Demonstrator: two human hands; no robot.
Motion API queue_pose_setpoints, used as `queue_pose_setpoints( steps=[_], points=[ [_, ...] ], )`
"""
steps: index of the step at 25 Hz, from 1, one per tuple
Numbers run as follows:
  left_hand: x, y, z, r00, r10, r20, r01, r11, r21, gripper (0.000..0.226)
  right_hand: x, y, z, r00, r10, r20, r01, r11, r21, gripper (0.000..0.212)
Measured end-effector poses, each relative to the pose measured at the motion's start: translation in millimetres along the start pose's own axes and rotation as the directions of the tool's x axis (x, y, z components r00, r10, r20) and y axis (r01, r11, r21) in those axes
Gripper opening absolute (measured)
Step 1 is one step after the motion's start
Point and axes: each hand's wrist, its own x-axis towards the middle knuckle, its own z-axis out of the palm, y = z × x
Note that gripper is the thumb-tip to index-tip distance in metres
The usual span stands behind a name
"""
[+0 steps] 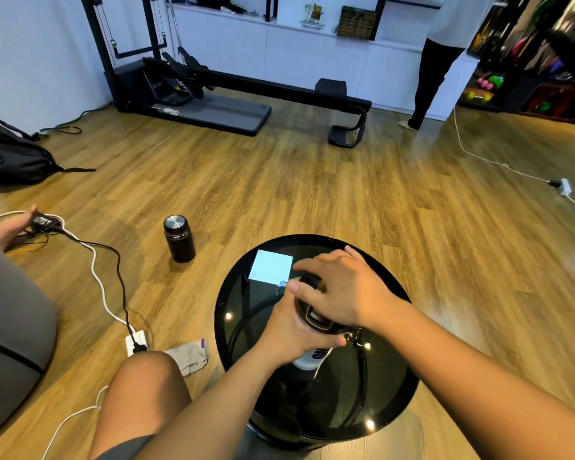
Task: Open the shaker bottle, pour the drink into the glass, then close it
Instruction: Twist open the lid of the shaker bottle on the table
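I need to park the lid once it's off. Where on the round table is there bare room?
Free: the glass table's near-right part, between the right forearm and the rim, and the near-left edge. Crowded: the middle, where the left hand and right hand grip the shaker bottle; the pale square fills the far-left.

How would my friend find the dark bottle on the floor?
Start at the round black glass table near the camera. Look left of it on the wooden floor: the dark flask stands upright there by itself, with a shiny silver cap, unlike the white shaker bottle held over the table.
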Motion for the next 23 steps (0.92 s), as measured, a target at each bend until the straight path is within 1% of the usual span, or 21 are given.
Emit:
queue_pose_setpoints(
  steps=[3, 5, 6, 7, 8, 9, 10, 11, 12, 13, 14, 15, 16, 18, 19, 20, 21, 22, 23],
  points=[
    [-0.5, 5.0, 0.4, 1.000, 0.015, 0.002, -0.015, 1.000, 0.003, 0.102, 5.1, 1.9, -6.2, 0.995, -0.094, -0.024, 0.096, 0.991, 0.096, 0.055],
    [-3.2, 8.2, 2.9, 0.998, 0.055, -0.004, -0.055, 0.998, 0.014, 0.102, 5.6, -15.3, -0.7, 0.978, -0.210, -0.016, 0.208, 0.954, 0.215, 0.047],
    [-4.2, 9.4, 3.4, 0.996, 0.083, -0.019, -0.082, 0.995, 0.047, 0.104, 4.6, -23.2, 3.5, 0.965, -0.257, -0.040, 0.258, 0.921, 0.293, 0.045],
    [-4.8, 10.6, 3.2, 0.995, 0.100, -0.025, -0.099, 0.993, 0.061, 0.105, 3.5, -26.4, 4.5, 0.959, -0.264, -0.104, 0.284, 0.881, 0.378, 0.045],
    [-3.9, 9.1, 2.6, 0.996, 0.085, -0.022, -0.084, 0.995, 0.055, 0.102, 3.8, -24.1, 1.9, 0.957, -0.220, -0.190, 0.283, 0.856, 0.432, 0.047],
    [-2.8, 9.4, 1.3, 0.999, 0.046, -0.012, -0.046, 0.998, 0.033, 0.099, 4.5, -17.4, -2.6, 0.957, -0.135, -0.258, 0.238, 0.873, 0.426, 0.051],
    [-1.3, 5.9, 0.6, 1.000, 0.013, -0.016, -0.013, 1.000, 0.029, 0.099, 5.0, -8.8, -8.0, 0.958, -0.024, -0.286, 0.127, 0.929, 0.347, 0.056],
    [-0.8, 5.3, -0.2, 1.000, -0.005, -0.026, 0.006, 1.000, 0.007, 0.098, 4.3, -0.1, -11.9, 0.961, 0.097, -0.259, -0.041, 0.976, 0.214, 0.059],
    [0.2, 3.7, 0.0, 0.999, 0.002, -0.036, -0.002, 1.000, 0.006, 0.097, 1.3, 6.7, -11.4, 0.960, 0.200, -0.196, -0.183, 0.978, 0.102, 0.060],
    [0.6, 4.0, 0.3, 0.999, 0.009, -0.034, -0.009, 1.000, -0.007, 0.097, -1.2, 10.0, -8.1, 0.959, 0.253, -0.131, -0.247, 0.967, 0.055, 0.061],
    [1.2, 2.8, 0.7, 0.999, 0.018, -0.027, -0.018, 1.000, -0.001, 0.098, -3.0, 7.9, -3.3, 0.966, 0.243, -0.084, -0.239, 0.969, 0.060, 0.063],
    [0.6, 2.3, 1.1, 1.000, 0.019, -0.013, -0.019, 1.000, -0.004, 0.100, -3.9, 2.5, 0.8, 0.981, 0.183, -0.061, -0.177, 0.979, 0.098, 0.064],
    [0.0, 1.2, 1.2, 1.000, 0.023, -0.001, -0.023, 1.000, -0.006, 0.102, -3.2, -3.4, 2.8, 0.994, 0.097, -0.051, -0.088, 0.983, 0.162, 0.063],
    [0.3, 1.2, 1.4, 0.999, 0.036, 0.015, -0.036, 0.999, -0.021, 0.105, -2.7, -8.0, -1.5, 0.997, -0.069, -0.016, 0.071, 0.947, 0.314, 0.059],
    [0.5, 2.7, 1.2, 0.999, 0.044, 0.016, -0.044, 0.999, -0.029, 0.106, -2.0, -6.0, -6.9, 0.994, -0.110, -0.029, 0.113, 0.920, 0.375, 0.059],
    [0.8, 3.9, 1.0, 0.999, 0.039, 0.010, -0.039, 0.999, -0.029, 0.108, -0.8, -1.9, -12.3, 0.992, -0.106, -0.071, 0.126, 0.910, 0.396, 0.061],
    [0.5, 5.1, 0.7, 1.000, 0.025, -0.002, -0.025, 0.999, -0.030, 0.107, 2.5, 4.5, -17.9, 0.991, -0.064, -0.115, 0.102, 0.926, 0.363, 0.063],
    [1.0, 5.0, 0.6, 1.000, 0.016, -0.017, -0.017, 0.999, -0.027, 0.105, 5.6, 10.9, -22.0, 0.989, -0.001, -0.145, 0.037, 0.969, 0.245, 0.064],
    [1.0, 4.9, 0.6, 1.000, 0.017, -0.023, -0.018, 0.999, -0.028, 0.103, 7.2, 13.7, -21.9, 0.989, 0.069, -0.134, -0.061, 0.996, 0.069, 0.064]
  ],
)
